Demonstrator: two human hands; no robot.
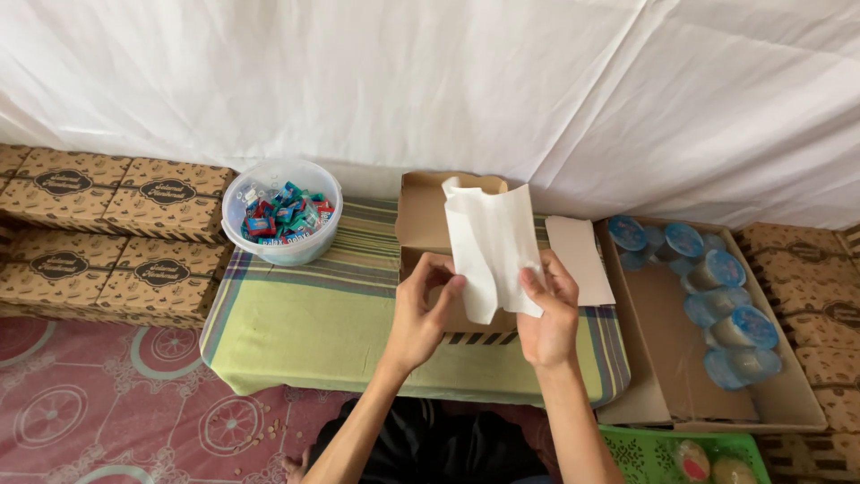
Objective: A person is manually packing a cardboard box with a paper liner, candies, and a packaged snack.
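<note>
Two hands hold a white paper sheet upright over an open cardboard box at the middle of the frame.

At the far left, closed brown boxes (pixel 107 233) lie stacked on the floor; just right of them, upper left of centre, a clear tub (pixel 281 211) of wrapped sweets stands on the green striped cloth (pixel 305 323). At centre the left hand (pixel 423 314) pinches the left edge of the paper (pixel 491 246) between thumb and curled fingers, and the right hand (pixel 548 314) grips its lower right edge, thumb in front, fingers closed behind. The paper stands in front of the open box (pixel 421 215), whose flap (pixel 580 258) lies out to the right. At the right a large carton (pixel 663 358) holds sealed blue-lidded cups (pixel 730 305). A green basket (pixel 645 453) shows at the bottom right.
</note>
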